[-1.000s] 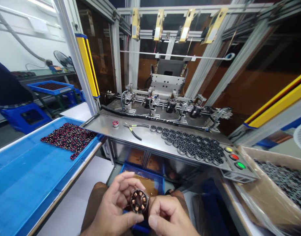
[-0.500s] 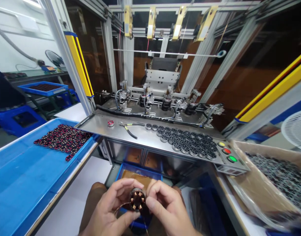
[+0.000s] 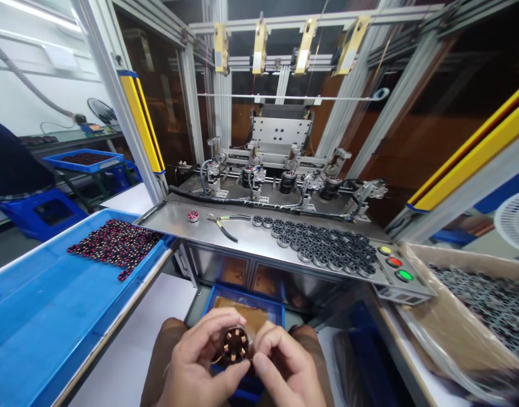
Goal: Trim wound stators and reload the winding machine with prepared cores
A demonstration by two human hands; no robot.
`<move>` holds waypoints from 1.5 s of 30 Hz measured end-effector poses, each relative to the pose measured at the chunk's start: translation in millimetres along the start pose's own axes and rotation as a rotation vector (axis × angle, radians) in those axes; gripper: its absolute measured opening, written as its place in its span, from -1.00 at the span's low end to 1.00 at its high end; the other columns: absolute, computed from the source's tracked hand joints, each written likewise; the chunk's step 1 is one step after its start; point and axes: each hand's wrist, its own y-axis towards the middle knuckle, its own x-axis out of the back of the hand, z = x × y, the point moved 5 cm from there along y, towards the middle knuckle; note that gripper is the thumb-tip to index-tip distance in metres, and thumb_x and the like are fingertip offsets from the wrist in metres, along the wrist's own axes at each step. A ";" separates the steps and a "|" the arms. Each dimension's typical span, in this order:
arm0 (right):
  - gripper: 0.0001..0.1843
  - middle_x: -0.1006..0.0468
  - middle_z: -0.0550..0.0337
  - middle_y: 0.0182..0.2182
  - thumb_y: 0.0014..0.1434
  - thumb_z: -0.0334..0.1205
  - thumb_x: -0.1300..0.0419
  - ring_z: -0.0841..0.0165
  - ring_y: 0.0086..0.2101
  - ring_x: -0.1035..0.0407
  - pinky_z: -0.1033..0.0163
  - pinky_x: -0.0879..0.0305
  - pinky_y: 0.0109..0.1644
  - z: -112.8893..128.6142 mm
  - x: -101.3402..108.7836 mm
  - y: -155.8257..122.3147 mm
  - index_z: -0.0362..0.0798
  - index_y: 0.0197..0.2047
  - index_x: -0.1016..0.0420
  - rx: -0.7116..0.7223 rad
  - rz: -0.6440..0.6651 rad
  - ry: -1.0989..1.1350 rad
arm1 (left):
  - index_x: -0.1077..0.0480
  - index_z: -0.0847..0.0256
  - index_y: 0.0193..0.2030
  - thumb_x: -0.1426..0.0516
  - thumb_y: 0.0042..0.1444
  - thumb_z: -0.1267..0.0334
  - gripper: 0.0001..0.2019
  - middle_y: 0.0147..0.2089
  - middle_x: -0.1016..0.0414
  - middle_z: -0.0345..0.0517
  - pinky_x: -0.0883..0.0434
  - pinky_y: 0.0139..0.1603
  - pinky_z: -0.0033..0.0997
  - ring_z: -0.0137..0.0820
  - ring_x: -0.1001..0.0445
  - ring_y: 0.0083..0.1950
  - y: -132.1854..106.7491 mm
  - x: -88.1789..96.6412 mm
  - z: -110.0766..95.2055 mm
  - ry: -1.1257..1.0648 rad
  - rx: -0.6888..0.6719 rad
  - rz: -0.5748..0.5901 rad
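Low in the middle of the view, over my lap, I hold a small round wound stator [image 3: 235, 345] with copper coils facing me. My left hand [image 3: 195, 364] grips it from the left, thumb under it and fingers curled over its top. My right hand [image 3: 284, 367] pinches its right side with fingertips pressed together. A thin copper wire trails from the stator toward my left palm.
A steel shelf [image 3: 242, 237] ahead carries pliers [image 3: 225, 225], one red stator [image 3: 193, 216] and several dark ring parts [image 3: 327, 249]. Coloured buttons [image 3: 395, 263] sit at its right end. A blue tray [image 3: 51, 299] with wound stators [image 3: 115, 243] is left, a cardboard box [image 3: 475, 316] right.
My right hand has come in from below and closed its fingertips on the stator's right side. The stator has stayed between both hands. The view shifted slightly.
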 end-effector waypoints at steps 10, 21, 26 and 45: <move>-0.72 -0.23 0.26 -0.40 0.34 -0.02 -0.02 0.38 -0.36 -0.15 0.26 -0.15 -0.24 -14.0 -12.8 2.0 0.00 -0.35 -0.24 -0.095 -0.100 0.258 | -0.41 0.17 0.01 -0.29 -0.08 0.53 -0.53 -0.11 -0.61 -0.04 -0.55 -0.06 -0.50 -0.33 -0.60 -0.09 2.7 2.2 -17.3 0.241 -0.329 0.042; -0.80 -0.28 0.23 -0.36 0.32 -0.10 -0.07 0.37 -0.34 -0.22 0.26 -0.17 -0.25 -3.1 -8.1 9.0 0.02 -0.31 -0.34 -0.005 -0.145 0.063 | -0.42 0.20 0.01 -0.30 -0.09 0.55 -0.52 -0.14 -0.62 0.00 -0.58 -0.13 -0.49 -0.32 -0.62 -0.13 7.1 2.4 -16.6 0.257 -0.357 0.093; -0.75 -0.28 0.26 -0.40 0.29 -0.05 -0.12 0.40 -0.36 -0.20 0.30 -0.18 -0.25 -13.2 -12.0 9.9 -0.01 -0.36 -0.34 -0.108 -0.166 0.204 | -0.47 0.11 -0.01 -0.31 -0.16 0.57 -0.48 -0.13 -0.63 -0.09 -0.56 -0.06 -0.49 -0.31 -0.62 -0.09 6.2 9.9 -6.3 0.082 -0.223 0.045; -0.87 -0.43 0.23 -0.47 0.24 -0.25 -0.18 0.38 -0.42 -0.34 0.29 -0.28 -0.32 8.9 -9.2 4.9 0.00 -0.37 -0.45 0.086 -0.096 -0.085 | -0.47 0.06 -0.01 -0.26 -0.18 0.61 -0.44 -0.13 -0.63 -0.11 -0.56 -0.10 -0.48 -0.31 -0.61 -0.11 2.9 17.6 -7.0 0.050 -0.155 0.033</move>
